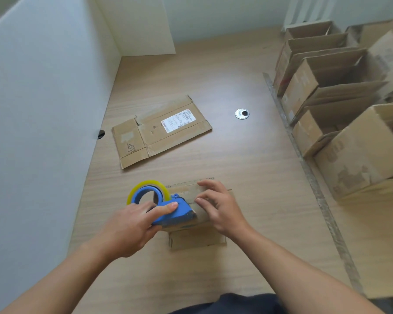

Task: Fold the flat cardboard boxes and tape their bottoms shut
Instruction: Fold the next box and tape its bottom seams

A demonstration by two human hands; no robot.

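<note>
Box [199, 240], one, sits on the desk [247, 168] close to me. My left hand [132, 225] grips the single blue tape dispenser [168, 211] on top of it. My right hand [218, 205] presses the cardboard with fingers spread. One flat box [159, 132] lies farther back. I count at least five folded boxes [359, 155] at right.

Place: a packing corner at an office desk.
Worktop: wood-look worktop [247, 155], cable grommet [241, 114] at 1 o'clock.
Walls: white partition [43, 98] at 9 o'clock.
Stock: assembled boxes [322, 87] in rows at 2 o'clock.
</note>
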